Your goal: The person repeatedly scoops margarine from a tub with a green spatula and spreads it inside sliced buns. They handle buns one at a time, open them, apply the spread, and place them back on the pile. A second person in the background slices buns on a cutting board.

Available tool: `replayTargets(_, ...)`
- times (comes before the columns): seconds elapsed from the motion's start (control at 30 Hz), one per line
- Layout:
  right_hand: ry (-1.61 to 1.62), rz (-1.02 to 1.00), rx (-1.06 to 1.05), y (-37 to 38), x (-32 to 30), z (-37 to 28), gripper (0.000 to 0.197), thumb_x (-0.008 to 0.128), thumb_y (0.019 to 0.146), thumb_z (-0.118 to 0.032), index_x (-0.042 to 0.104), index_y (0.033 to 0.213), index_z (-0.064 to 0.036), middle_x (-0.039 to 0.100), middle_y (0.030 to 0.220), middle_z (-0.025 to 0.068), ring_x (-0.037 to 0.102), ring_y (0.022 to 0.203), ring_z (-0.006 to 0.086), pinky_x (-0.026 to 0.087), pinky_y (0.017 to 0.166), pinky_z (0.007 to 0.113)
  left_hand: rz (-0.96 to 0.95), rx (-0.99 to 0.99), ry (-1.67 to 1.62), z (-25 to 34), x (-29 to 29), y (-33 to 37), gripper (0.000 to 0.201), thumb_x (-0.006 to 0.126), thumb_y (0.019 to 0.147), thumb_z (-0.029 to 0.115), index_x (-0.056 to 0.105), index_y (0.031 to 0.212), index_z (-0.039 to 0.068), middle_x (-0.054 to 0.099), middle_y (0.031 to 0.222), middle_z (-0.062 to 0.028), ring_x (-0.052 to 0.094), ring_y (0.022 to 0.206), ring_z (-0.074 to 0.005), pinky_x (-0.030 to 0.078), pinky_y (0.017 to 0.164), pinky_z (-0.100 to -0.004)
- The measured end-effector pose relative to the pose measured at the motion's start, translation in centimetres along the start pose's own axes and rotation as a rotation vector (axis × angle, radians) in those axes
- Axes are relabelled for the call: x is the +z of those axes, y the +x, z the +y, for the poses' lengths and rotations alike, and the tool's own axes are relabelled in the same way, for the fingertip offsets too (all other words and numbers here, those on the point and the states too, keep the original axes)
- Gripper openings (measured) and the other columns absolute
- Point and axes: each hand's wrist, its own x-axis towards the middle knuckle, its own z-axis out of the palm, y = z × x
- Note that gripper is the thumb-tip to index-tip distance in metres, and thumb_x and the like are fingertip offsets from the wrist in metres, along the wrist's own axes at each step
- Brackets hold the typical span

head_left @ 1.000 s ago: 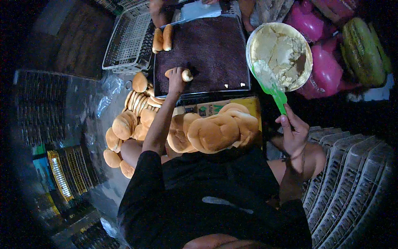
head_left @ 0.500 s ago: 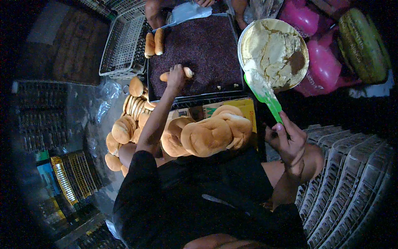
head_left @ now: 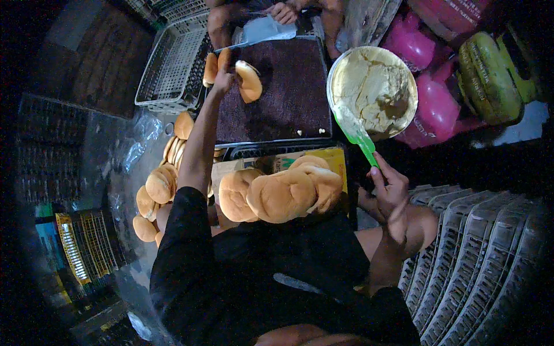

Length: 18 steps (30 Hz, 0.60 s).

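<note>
Tray (head_left: 277,140) between crate (head_left: 167,104) and tub (head_left: 330,87)

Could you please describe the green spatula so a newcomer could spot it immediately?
Find the large round tub of pale cream, right of the dark tray. From the tub's lower-left rim, the spatula slants down to the right hand. Unlike the tub and tray, it is bright green and narrow.

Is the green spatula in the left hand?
No, the right hand grips the green spatula by its handle beside the tub of pale cream.
</note>
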Motion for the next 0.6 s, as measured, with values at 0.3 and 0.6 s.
replayTargets(0.3,-0.314,0.134,0.409,0.3,-0.6,3.9,0.03,0.044,0.084,-0.007,0.052,0.113,-0.0015,0.06,0.068,0.0132,0.06,0.066,0.0248,0.045,0.063,0.035,-0.763,0.057,0.427,19.1,7.7,-24.2,0.095,0.067,0.062,0.054,0.03,0.132,0.002,0.026,0.138,-0.02,0.019,0.128,-0.0418,0.018,0.102,-0.0546)
replayTargets(0.6,-0.411,0.083,0.396,4.7,4.7,9.1,0.039,0.049,0.075,0.001,0.052,0.114,-0.0009,0.057,0.086,0.0283,0.057,0.086,0.0403,0.045,0.071,0.045,-0.261,0.234,0.946,21.1,12.4,-31.9,0.058,0.047,0.079,0.035,0.034,0.132,0.015,0.027,0.136,-0.0225,0.015,0.126,-0.0496,0.008,0.094,-0.0706)
